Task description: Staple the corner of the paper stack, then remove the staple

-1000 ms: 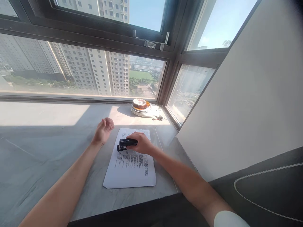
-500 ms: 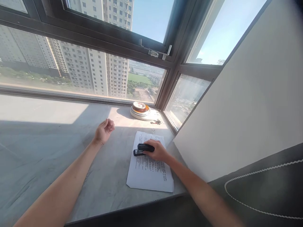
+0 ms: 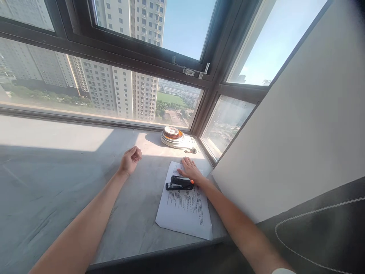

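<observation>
A printed sheet of paper [image 3: 182,217], possibly one of several, lies on the grey sill. On its upper half rests a black stapler [image 3: 179,183] with an orange-red spot at its right end. My right hand [image 3: 191,169] is open, fingers spread over the paper's top edge, just beyond the stapler; its wrist is close to the stapler's right end. To the left of the paper, my left hand [image 3: 130,160] is closed in a fist above or on the sill. Its curled fingers hide whatever they might hold.
By the window corner stands a stack of plates or round lids [image 3: 172,137], with a small dark tangled item [image 3: 191,151] in front. A white wall panel [image 3: 279,144] bounds the right side. The grey sill [image 3: 134,232] drops off at its front edge. A beaded cord [image 3: 288,243] hangs at lower right.
My right hand has let go of the stapler and moved up to the paper's top edge, fingers now spread. The stapler stays on the paper. My left hand keeps its fist.
</observation>
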### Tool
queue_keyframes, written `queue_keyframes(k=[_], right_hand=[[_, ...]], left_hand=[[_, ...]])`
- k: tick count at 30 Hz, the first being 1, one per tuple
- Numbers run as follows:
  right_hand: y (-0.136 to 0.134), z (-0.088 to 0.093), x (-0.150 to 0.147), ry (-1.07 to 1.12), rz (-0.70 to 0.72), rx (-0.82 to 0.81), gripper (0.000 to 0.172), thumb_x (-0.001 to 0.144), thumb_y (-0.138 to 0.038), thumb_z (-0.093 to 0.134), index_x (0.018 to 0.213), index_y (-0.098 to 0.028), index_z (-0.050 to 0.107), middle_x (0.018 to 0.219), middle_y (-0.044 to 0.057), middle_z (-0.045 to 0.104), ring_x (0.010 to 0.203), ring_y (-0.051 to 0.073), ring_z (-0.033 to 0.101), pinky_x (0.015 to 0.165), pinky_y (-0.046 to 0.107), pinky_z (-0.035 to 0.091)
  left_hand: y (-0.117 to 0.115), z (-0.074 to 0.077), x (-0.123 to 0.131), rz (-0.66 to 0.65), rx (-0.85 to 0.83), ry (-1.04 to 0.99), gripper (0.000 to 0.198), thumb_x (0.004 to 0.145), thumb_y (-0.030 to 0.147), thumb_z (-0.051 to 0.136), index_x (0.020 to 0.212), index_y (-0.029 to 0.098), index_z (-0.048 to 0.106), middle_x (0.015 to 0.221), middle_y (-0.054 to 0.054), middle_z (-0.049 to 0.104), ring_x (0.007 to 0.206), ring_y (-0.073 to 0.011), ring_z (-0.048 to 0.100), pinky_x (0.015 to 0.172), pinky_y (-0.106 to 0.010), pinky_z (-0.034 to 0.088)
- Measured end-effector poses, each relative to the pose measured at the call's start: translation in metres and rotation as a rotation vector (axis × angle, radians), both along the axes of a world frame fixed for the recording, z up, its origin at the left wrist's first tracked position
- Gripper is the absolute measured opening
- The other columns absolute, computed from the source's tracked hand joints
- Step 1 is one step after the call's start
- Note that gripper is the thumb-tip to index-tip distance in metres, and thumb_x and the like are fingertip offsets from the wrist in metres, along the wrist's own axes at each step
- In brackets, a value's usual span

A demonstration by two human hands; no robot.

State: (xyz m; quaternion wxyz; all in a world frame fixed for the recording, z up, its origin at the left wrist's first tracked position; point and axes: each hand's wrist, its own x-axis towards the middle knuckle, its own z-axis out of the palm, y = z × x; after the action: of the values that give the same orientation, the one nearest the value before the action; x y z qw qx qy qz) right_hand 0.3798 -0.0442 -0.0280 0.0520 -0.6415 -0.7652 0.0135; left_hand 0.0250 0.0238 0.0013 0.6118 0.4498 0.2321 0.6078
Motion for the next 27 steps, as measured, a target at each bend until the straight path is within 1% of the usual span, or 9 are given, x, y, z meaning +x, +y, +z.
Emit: queue_keyframes(k=[4,7,9,12,13,17,19,23,27], right_hand=[[0.001,0.0,-0.03,-0.039,0.066,-0.011,0.071,0.116,-0.053,0.042,0.171,-0.009,0.041,0.182,0.024,0.027,0.172,0.037,0.023,0.139,0.06,0.024],[0.006,0.002,-0.072,-0.024,0.187,0.025,0.069,0.115,-0.055,0.044,0.17,-0.012,0.043,0.181,0.023,0.03,0.172,0.036,0.024,0.138,0.065,0.021],[0.013,0.003,-0.108,-0.009,0.257,0.038,0.07,0.114,-0.057,0.046,0.169,-0.012,0.043,0.18,0.023,0.032,0.172,0.036,0.026,0.138,0.067,0.022],[0.025,0.004,-0.166,0.017,0.344,0.051,0.073,0.114,-0.059,0.044,0.168,-0.01,0.042,0.18,0.024,0.033,0.171,0.036,0.027,0.139,0.065,0.02],[0.028,0.005,-0.184,0.023,0.359,0.056,0.072,0.115,-0.058,0.044,0.167,-0.009,0.043,0.18,0.023,0.034,0.171,0.035,0.027,0.139,0.065,0.02],[0.032,0.008,-0.235,0.044,0.417,0.05,0.071,0.115,-0.057,0.043,0.167,-0.009,0.041,0.181,0.022,0.032,0.172,0.035,0.026,0.138,0.069,0.019],[0.031,0.01,-0.246,0.047,0.445,0.054,0.07,0.115,-0.056,0.041,0.169,-0.011,0.039,0.182,0.02,0.028,0.173,0.034,0.022,0.137,0.072,0.018],[0.023,0.013,-0.242,0.044,0.449,0.118,0.071,0.115,-0.055,0.043,0.171,-0.012,0.036,0.185,0.018,0.018,0.175,0.033,0.011,0.136,0.076,0.013],[0.014,0.011,-0.218,0.065,0.431,0.145,0.071,0.115,-0.051,0.044,0.172,-0.01,0.033,0.185,0.019,0.018,0.175,0.034,0.009,0.136,0.078,0.009]], left_hand=[[0.0,0.003,0.0,0.028,-0.02,-0.086,0.046,0.094,0.04,0.076,0.064,0.02,0.048,0.063,0.005,0.028,0.056,-0.0113,0.031,0.054,-0.023,0.037],[-0.002,0.01,-0.003,0.036,-0.014,-0.159,0.054,0.092,0.038,0.077,0.061,0.02,0.037,0.061,0.006,0.023,0.054,-0.0105,0.025,0.051,-0.023,0.033],[-0.005,0.016,-0.015,0.02,0.008,-0.198,0.059,0.092,0.035,0.076,0.06,0.02,0.029,0.06,0.006,0.019,0.053,-0.0106,0.021,0.05,-0.024,0.032],[-0.013,0.026,-0.05,-0.008,0.08,-0.261,0.063,0.091,0.033,0.074,0.06,0.021,0.021,0.059,0.007,0.01,0.052,-0.0113,0.012,0.05,-0.026,0.031],[-0.016,0.029,-0.065,0.016,0.118,-0.295,0.064,0.093,0.034,0.072,0.06,0.021,0.019,0.059,0.007,0.006,0.052,-0.0117,0.008,0.049,-0.027,0.03],[-0.027,0.034,-0.114,0.345,0.288,-0.394,0.057,0.108,0.034,0.055,0.067,0.017,0.019,0.061,0.003,-0.005,0.056,-0.0143,-0.004,0.046,-0.028,0.014],[-0.029,0.033,-0.123,0.389,0.321,-0.417,0.055,0.11,0.032,0.048,0.068,0.016,0.018,0.063,0.001,-0.007,0.058,-0.0157,-0.007,0.046,-0.029,0.011],[-0.026,0.03,-0.116,0.225,0.249,-0.431,0.054,0.106,0.03,0.043,0.064,0.016,0.01,0.066,0.0,-0.005,0.061,-0.0172,-0.007,0.048,-0.033,0.013],[-0.019,0.024,-0.106,0.169,0.174,-0.342,0.062,0.099,0.037,0.055,0.063,0.018,0.01,0.066,0.002,-0.007,0.058,-0.0158,-0.004,0.047,-0.031,0.017]])
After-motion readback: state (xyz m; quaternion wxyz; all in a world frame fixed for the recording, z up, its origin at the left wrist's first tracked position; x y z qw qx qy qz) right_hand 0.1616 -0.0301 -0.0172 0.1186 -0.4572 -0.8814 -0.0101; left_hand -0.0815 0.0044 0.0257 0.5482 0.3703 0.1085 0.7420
